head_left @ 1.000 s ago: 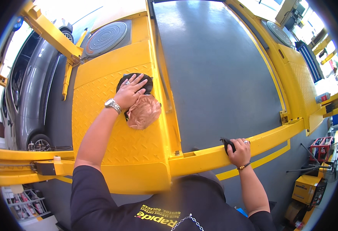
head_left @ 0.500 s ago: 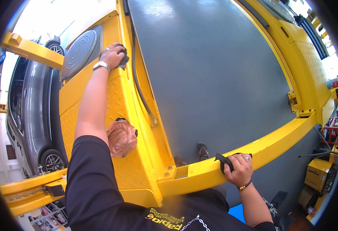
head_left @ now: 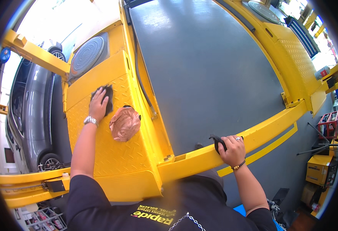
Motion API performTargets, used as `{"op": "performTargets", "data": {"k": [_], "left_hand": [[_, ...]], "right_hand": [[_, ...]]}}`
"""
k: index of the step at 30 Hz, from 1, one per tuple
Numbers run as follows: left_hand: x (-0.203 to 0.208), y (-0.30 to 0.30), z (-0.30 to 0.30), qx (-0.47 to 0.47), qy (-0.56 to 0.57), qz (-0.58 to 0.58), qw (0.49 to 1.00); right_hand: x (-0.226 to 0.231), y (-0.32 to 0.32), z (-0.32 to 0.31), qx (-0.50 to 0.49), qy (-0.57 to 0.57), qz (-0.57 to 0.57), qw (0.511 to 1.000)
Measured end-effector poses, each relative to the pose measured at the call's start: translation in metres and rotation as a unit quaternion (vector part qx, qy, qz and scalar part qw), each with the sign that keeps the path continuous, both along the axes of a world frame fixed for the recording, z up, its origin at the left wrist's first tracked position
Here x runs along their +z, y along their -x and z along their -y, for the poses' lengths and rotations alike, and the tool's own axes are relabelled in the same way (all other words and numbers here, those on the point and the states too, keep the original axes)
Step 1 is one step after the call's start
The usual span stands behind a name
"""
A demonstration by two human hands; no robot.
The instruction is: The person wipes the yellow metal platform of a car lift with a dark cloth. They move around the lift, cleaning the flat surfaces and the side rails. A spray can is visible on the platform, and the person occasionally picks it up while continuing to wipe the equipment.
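My left hand [head_left: 98, 104], with a metal watch at the wrist, lies over a black cloth [head_left: 108, 101] and presses it against the yellow treaded plate [head_left: 99, 142] of a vehicle lift. Its fingers are stretched along the cloth. Just right of that hand, a crumpled brown bag or wrapper [head_left: 125, 125] rests on the same plate, with dark edges showing at its rim. My right hand [head_left: 233, 151] is closed around another black cloth [head_left: 217, 143] on top of the yellow crossbeam [head_left: 267, 131].
A round ribbed turning plate [head_left: 87, 54] is set in the left runway. Between the runways lies grey floor [head_left: 211, 77]. A grey car [head_left: 38, 115] stands at far left. A yellow machine [head_left: 318, 169] and red rack [head_left: 328, 124] are at right. A black hose [head_left: 140, 77] follows the runway's inner edge.
My left hand has brought its cloth nearer and left, from the runway's inner edge onto the treaded plate. My right hand stays on the crossbeam. The view has shifted slightly.
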State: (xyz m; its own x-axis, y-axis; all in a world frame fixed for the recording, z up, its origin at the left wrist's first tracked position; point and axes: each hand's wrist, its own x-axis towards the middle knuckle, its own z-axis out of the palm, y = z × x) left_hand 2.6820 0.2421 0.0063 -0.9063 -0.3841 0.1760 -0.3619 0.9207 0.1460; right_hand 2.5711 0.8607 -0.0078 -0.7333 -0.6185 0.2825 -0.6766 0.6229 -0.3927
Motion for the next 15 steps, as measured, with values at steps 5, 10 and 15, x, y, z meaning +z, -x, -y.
{"op": "performTargets", "data": {"k": [5, 10, 15], "left_hand": [[0.063, -0.058, -0.077, 0.172, -0.077, 0.117, 0.975], [0.029, -0.063, -0.171, -0.153, 0.101, -0.115, 0.976], [0.03, -0.061, -0.209, -0.114, -0.134, -0.119, 0.977]], "right_hand": [[0.001, -0.008, 0.002, -0.047, 0.008, -0.111, 0.993], [-0.01, -0.012, -0.011, -0.082, 0.066, -0.161, 0.981], [-0.008, -0.023, -0.011, -0.177, 0.32, 0.116, 0.924]]}}
